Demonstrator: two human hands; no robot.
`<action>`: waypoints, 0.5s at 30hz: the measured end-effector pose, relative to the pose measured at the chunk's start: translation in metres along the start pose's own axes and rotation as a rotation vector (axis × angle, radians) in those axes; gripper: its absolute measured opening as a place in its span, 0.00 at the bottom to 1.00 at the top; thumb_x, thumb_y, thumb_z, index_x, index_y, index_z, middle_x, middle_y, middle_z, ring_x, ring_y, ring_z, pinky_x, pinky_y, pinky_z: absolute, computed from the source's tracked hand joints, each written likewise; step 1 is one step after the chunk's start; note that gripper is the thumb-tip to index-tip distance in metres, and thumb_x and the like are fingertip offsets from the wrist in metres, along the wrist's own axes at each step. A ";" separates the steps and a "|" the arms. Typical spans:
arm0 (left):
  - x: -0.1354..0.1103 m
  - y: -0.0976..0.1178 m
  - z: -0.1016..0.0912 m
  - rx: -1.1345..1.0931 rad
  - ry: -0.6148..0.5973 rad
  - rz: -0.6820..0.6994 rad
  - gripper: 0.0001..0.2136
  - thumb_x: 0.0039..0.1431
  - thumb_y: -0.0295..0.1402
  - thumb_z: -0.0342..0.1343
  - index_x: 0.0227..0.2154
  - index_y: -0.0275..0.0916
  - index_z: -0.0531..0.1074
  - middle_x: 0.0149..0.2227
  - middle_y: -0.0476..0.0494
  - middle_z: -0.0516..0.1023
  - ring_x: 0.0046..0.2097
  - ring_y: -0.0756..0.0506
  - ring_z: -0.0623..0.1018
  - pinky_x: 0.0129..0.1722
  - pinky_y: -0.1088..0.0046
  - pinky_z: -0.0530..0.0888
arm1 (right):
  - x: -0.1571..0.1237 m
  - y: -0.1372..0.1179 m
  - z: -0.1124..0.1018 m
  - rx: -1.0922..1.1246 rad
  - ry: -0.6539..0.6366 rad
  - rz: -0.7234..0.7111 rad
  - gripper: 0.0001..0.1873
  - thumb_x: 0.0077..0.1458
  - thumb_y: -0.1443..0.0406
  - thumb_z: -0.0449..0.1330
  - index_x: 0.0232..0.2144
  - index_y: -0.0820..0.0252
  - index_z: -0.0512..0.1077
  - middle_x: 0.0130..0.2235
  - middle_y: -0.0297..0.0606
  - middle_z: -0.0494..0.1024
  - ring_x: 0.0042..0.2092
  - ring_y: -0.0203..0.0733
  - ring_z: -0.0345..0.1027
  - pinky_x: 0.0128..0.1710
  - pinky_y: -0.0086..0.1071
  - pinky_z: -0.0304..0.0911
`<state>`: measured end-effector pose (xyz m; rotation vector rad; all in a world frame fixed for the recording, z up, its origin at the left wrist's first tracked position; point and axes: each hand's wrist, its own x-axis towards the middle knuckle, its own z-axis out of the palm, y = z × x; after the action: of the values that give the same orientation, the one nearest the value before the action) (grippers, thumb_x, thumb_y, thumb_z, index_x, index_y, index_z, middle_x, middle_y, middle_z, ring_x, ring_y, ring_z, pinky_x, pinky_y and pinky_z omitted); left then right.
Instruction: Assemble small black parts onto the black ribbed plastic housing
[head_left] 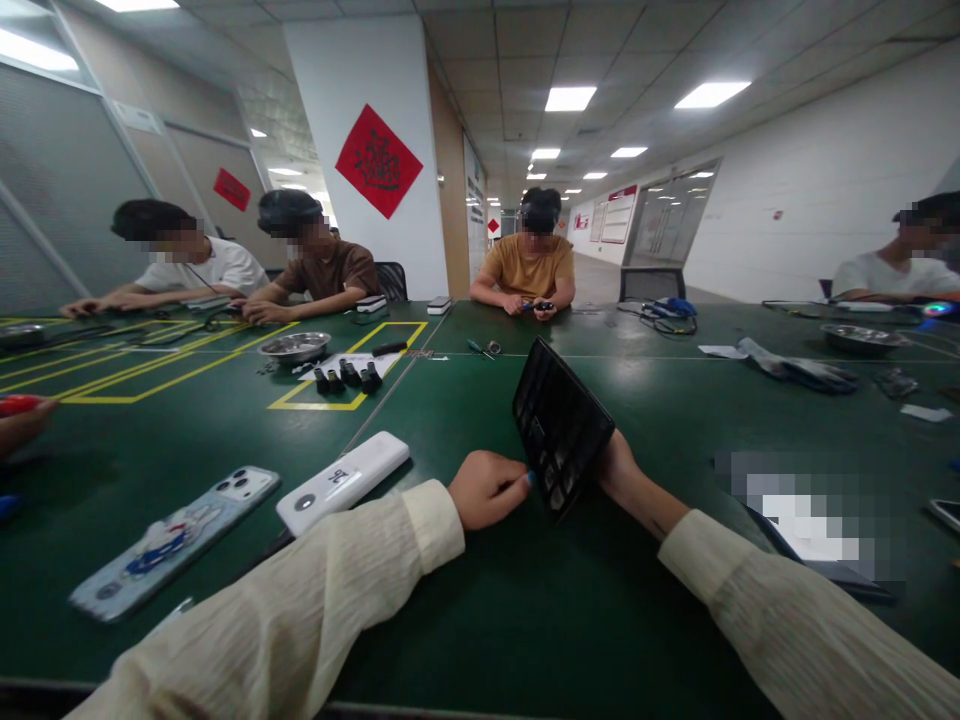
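Note:
A black flat tablet-like device (562, 430) stands tilted above the table, its dark face turned toward the left and toward me. Behind its right edge is my right hand (616, 455), gripping it; most of those fingers are hidden. My left hand (491, 490) is closed at the device's lower left edge, thumb and fingers together. A bit of blue shows at its fingertips, too small to name. Whether the fingertips touch the device I cannot tell. Left of my left hand lie a white power bank (345, 480) and a phone in a cartoon case (176, 540).
Beyond are several black cylindrical parts (349, 376) on paper and a metal bowl (295, 347). A glove (795, 365) and another bowl (865, 338) lie at right. A blurred flat object (817, 530) rests beside my right forearm. Several people sit around the green table (450, 620).

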<state>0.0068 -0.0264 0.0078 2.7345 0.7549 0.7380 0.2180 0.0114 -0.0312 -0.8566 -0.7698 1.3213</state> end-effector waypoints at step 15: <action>0.009 -0.016 0.000 -0.110 0.211 -0.691 0.15 0.54 0.36 0.38 0.17 0.38 0.61 0.17 0.50 0.63 0.22 0.50 0.66 0.23 0.75 0.60 | -0.010 -0.007 0.009 -0.010 -0.030 0.143 0.17 0.42 0.56 0.60 0.37 0.53 0.72 0.33 0.35 0.77 0.33 0.45 0.70 0.31 0.38 0.66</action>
<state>0.0066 -0.0083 0.0062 2.0855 1.5324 0.8584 0.2125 0.0021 -0.0203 -0.9157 -0.7501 1.4599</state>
